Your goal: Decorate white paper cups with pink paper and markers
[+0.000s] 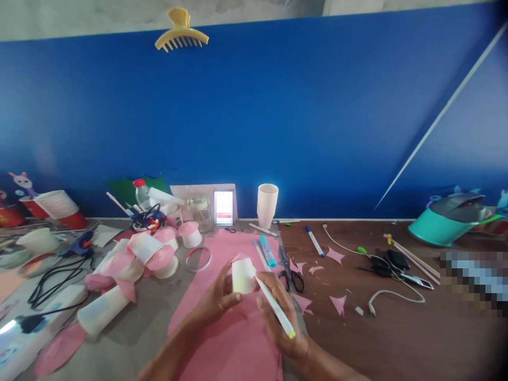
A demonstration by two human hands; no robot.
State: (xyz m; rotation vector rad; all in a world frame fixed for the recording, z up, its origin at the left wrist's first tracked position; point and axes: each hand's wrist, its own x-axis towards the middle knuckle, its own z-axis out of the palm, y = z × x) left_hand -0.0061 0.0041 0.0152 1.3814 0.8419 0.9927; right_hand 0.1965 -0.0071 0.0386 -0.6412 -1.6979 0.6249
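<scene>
A small white paper cup (242,276) with pink paper at its top edge and a yellow-green tint low on its side is held in my left hand (220,297). The fingers of that hand wrap round the cup's left side, its thumb near the lower edge. My right hand (282,312) grips a white marker (275,304) with a yellow-green end pointing toward me. The marker's other end is at the cup's right side; whether its tip touches cannot be made out. Both hands are above a large pink sheet (234,344).
Black scissors (292,278) and a blue glue stick (267,251) lie beyond my right hand. Pink-and-white cups (146,250) and a glue gun (79,244) lie at the left. Tall white cups (267,205) stand near the blue partition (278,116). Pink scraps (338,304) and cables lie rightward.
</scene>
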